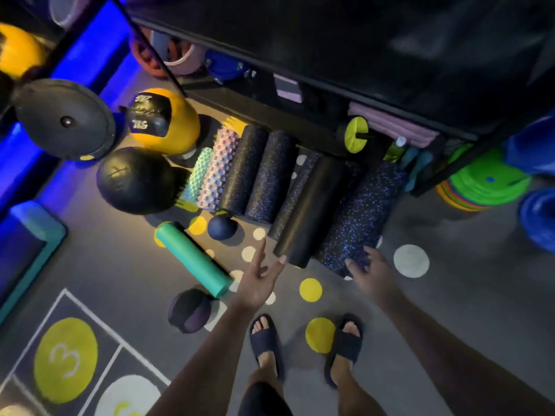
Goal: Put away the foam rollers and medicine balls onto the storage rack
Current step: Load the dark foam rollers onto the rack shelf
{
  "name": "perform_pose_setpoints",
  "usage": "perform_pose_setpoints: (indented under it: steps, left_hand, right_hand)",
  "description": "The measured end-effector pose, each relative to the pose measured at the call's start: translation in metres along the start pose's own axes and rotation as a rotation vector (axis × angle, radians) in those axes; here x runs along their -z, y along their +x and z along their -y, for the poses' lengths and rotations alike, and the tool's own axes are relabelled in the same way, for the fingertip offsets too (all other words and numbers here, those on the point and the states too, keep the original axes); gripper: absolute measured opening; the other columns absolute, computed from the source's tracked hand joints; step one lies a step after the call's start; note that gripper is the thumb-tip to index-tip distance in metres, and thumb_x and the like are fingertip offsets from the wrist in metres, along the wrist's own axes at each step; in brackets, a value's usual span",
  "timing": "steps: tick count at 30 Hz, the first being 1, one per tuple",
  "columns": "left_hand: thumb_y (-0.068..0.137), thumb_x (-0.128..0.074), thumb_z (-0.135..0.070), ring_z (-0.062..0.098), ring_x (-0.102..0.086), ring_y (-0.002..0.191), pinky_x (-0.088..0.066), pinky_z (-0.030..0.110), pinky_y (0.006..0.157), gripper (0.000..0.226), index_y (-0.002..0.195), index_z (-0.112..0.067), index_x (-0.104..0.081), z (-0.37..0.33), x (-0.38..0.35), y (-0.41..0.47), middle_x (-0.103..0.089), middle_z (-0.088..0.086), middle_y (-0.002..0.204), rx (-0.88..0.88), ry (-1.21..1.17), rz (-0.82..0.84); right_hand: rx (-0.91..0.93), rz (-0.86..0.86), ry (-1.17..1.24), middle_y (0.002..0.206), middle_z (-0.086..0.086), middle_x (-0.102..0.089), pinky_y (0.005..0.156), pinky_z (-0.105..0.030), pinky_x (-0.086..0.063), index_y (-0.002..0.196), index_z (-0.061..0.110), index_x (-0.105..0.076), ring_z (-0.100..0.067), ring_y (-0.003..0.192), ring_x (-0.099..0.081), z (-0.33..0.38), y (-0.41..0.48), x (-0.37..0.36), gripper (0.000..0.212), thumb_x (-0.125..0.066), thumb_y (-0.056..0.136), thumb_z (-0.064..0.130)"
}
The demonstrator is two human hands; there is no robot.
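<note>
Several foam rollers lie side by side on the floor against the black storage rack [300,70]. My right hand [371,273] rests on the near end of the blue-speckled roller [363,217]; whether the fingers grip it is unclear. My left hand [259,280] hovers open, fingertips close to the end of the plain black roller [309,211]. A teal roller [192,258] lies loose on the floor to the left. Beside it sit a small dark blue ball [222,227] and a dark purple ball [189,310]. A yellow medicine ball [163,121] and a black medicine ball [136,180] stand further left.
A black weight plate [64,120] leans at left, and a teal step platform [27,244] sits at the left edge. Green discs [486,181] and blue items [537,217] are stacked at right. My feet in dark slides [267,340] stand on the dotted grey floor.
</note>
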State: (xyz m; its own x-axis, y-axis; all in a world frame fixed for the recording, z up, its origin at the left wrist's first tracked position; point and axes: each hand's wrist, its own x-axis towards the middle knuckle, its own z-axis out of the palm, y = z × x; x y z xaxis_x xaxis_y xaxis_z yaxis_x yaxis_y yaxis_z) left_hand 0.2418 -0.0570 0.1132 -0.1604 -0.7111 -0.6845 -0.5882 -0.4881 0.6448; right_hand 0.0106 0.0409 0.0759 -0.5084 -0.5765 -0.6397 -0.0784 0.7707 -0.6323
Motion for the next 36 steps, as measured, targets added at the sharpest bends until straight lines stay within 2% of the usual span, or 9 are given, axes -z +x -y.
perform_pose_setpoints:
  steps: [2,5,9,12,14,18,22,27,36]
  left_hand:
    - [0.087,-0.066,-0.063,0.015,-0.045,0.139,-0.039,0.028,0.108,0.089,0.159,-0.047,-0.016,0.002,-0.024,0.028,-0.035,-0.010,0.159,0.018,0.065,0.040]
    - [0.081,-0.064,-0.074,0.018,-0.043,0.140,-0.036,0.033,0.112,0.103,0.161,-0.042,-0.007,0.016,-0.057,0.080,-0.041,-0.005,0.154,-0.006,0.318,0.123]
    - [0.078,-0.061,-0.080,0.029,-0.011,0.157,-0.019,0.044,0.125,0.117,0.164,-0.026,-0.003,0.030,-0.093,0.156,-0.007,0.003,0.171,-0.047,0.636,0.147]
    - [0.049,-0.039,-0.107,0.032,-0.004,0.157,-0.010,0.048,0.127,0.145,0.163,-0.024,-0.006,0.041,-0.114,0.231,-0.004,0.003,0.171,-0.055,0.765,0.098]
    - [0.049,-0.050,-0.103,0.036,-0.001,0.157,-0.010,0.052,0.126,0.147,0.162,-0.027,0.002,0.043,-0.124,0.280,-0.001,0.008,0.171,-0.059,0.793,0.084]
    - [0.035,-0.065,-0.097,0.038,-0.005,0.156,-0.015,0.056,0.125,0.161,0.160,-0.031,0.011,0.053,-0.134,0.346,0.000,0.011,0.171,0.070,0.732,0.140]
    - [0.030,-0.085,-0.080,0.037,-0.016,0.154,-0.024,0.059,0.121,0.172,0.157,-0.031,0.021,0.081,-0.146,0.378,-0.005,0.012,0.168,0.084,0.684,0.156]
    - [0.047,-0.094,-0.060,0.043,-0.027,0.145,-0.030,0.058,0.117,0.158,0.158,-0.032,0.016,0.086,-0.141,0.378,-0.022,0.015,0.159,0.009,0.682,0.125]
    - [0.045,-0.086,-0.065,0.038,-0.037,0.136,-0.038,0.050,0.112,0.145,0.155,-0.044,0.007,0.014,-0.030,0.233,-0.032,0.004,0.154,0.110,0.525,0.031]
  right_hand:
    - [-0.066,-0.016,-0.017,0.128,-0.012,-0.062,0.099,-0.035,-0.044,0.137,0.005,-0.053,-0.031,0.121,-0.059,-0.009,0.023,0.005,0.066,-0.074,0.086,0.042]
    - [-0.211,-0.072,0.059,0.126,-0.016,-0.060,0.100,-0.040,-0.045,0.137,0.004,-0.048,-0.034,0.124,-0.057,-0.034,0.060,0.004,0.068,-0.080,0.085,0.034]
    - [-0.363,-0.059,0.088,0.159,-0.020,-0.030,0.120,-0.048,-0.028,0.157,0.002,-0.015,-0.035,0.147,-0.031,-0.064,0.111,-0.011,0.123,-0.089,0.071,0.048]
    - [-0.386,-0.155,0.201,0.137,-0.001,-0.049,0.104,-0.054,-0.049,0.143,0.023,-0.033,-0.028,0.131,-0.052,-0.086,0.158,-0.034,0.121,-0.098,0.046,0.056]
    - [-0.415,-0.192,0.226,0.140,-0.001,-0.045,0.098,-0.056,-0.053,0.141,0.032,-0.028,-0.029,0.132,-0.052,-0.092,0.188,-0.053,0.134,-0.095,0.031,0.068]
    - [-0.516,-0.174,0.203,0.164,-0.013,-0.016,0.117,-0.055,-0.034,0.158,0.032,0.007,-0.035,0.148,-0.029,-0.098,0.246,-0.095,0.170,-0.087,0.023,0.075]
    - [-0.608,-0.314,0.211,0.165,-0.025,-0.004,0.121,-0.054,-0.027,0.159,0.025,0.016,-0.041,0.152,-0.019,-0.114,0.287,-0.123,0.167,-0.096,0.041,0.063]
    - [-0.619,-0.434,0.106,0.153,-0.022,-0.032,0.114,-0.057,-0.034,0.159,0.024,0.004,-0.044,0.141,-0.037,-0.113,0.293,-0.133,0.152,-0.095,0.049,0.059]
    - [-0.494,-0.246,0.061,0.149,-0.023,-0.042,0.113,-0.054,-0.040,0.156,0.023,-0.010,-0.040,0.134,-0.047,0.006,0.168,-0.110,0.149,-0.095,0.039,0.062]
